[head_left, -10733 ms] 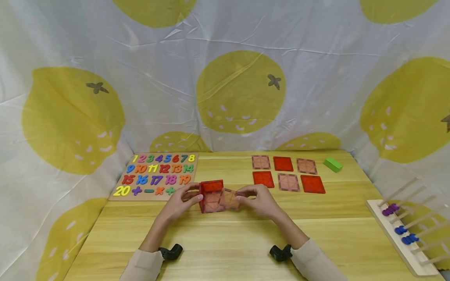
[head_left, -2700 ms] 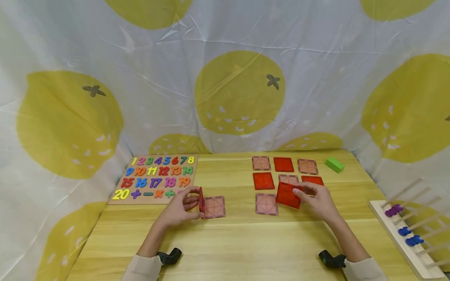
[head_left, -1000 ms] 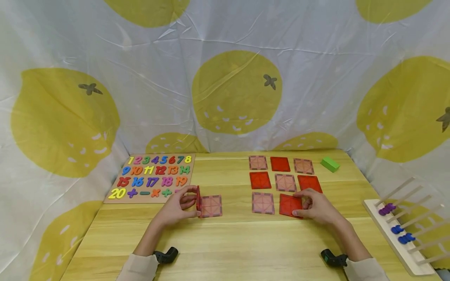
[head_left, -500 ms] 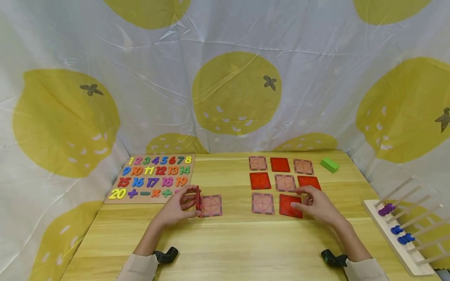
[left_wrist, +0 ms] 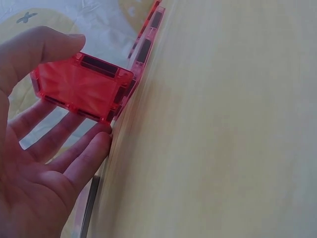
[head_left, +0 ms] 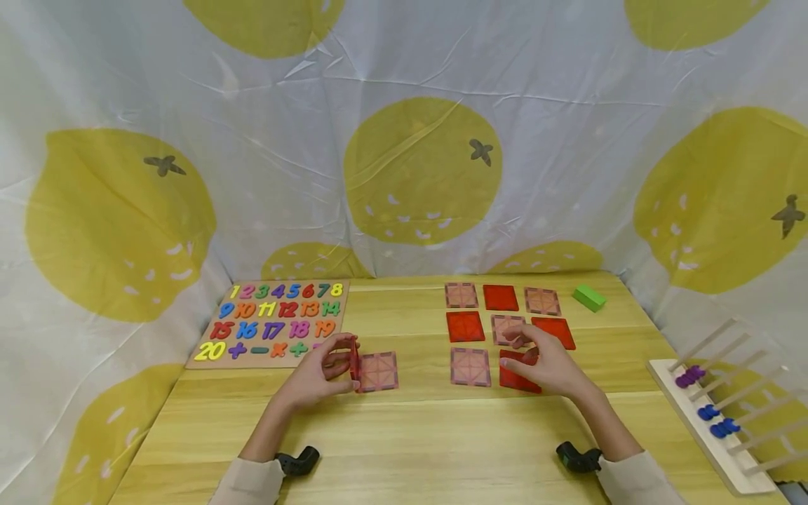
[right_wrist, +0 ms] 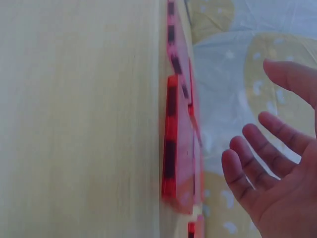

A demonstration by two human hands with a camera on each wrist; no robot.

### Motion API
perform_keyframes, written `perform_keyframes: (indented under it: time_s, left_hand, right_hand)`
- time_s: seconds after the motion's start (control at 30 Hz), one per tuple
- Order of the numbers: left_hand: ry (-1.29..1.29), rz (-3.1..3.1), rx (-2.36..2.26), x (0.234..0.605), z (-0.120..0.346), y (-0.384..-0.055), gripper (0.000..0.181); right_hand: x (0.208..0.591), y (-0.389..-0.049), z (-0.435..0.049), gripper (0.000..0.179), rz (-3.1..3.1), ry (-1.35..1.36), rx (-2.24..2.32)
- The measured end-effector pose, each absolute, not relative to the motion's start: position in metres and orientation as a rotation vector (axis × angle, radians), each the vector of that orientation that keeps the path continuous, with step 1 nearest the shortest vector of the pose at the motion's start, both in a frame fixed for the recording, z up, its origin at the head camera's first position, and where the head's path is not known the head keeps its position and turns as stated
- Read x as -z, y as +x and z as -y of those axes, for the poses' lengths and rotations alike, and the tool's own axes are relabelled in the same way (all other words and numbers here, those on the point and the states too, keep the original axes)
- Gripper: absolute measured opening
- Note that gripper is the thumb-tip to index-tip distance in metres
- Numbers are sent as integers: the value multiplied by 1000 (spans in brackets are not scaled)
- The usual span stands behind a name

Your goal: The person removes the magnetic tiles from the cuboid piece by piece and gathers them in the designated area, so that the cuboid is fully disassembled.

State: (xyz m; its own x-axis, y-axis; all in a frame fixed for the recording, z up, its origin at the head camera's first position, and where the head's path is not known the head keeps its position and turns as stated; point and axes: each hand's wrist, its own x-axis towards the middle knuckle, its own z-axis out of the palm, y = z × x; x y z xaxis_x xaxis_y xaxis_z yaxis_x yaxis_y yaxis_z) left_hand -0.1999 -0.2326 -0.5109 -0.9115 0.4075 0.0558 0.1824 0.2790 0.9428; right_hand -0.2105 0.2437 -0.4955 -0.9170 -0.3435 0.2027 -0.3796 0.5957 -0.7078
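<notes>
My left hand (head_left: 318,372) pinches a red magnetic tile (left_wrist: 81,87) that stands on edge, thumb at its top edge and fingertips behind it. Against the foot of that tile lies a pink magnetic tile (head_left: 379,371), flat on the table. My right hand (head_left: 543,361) hovers over a flat red tile (head_left: 519,375), thumb and fingers spread apart with nothing between them. In the right wrist view the fingers (right_wrist: 257,158) are away from the red tile (right_wrist: 176,144). Left of that red tile lies another pink tile (head_left: 470,367).
Behind the right hand, red and pink tiles (head_left: 465,327) lie in two rows, with a green block (head_left: 589,298) at their right. A number board (head_left: 271,319) stands at the back left. An abacus (head_left: 713,428) with wooden rods is at the right edge.
The three-tile corner and orange tile from earlier are gone from the left hand. My right hand has laid the red tile down, let go, and moved up and left. The left hand has stayed.
</notes>
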Motion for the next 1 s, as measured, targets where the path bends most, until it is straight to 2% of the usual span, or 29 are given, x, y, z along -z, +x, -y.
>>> perform_keyframes:
  time_s: [0.4, 0.67, 1.0]
  left_hand:
    - [562, -2374, -1672, 513, 233, -199, 87]
    - [544, -2381, -1657, 511, 232, -198, 88]
    - [562, -2386, -1655, 510, 232, -199, 87]
  right_hand:
    - [490, -214, -189, 61, 2719, 887, -1326]
    - [489, -221, -148, 71, 2779, 886, -1471]
    - [496, -230, -108, 75, 2823, 1021, -1359]
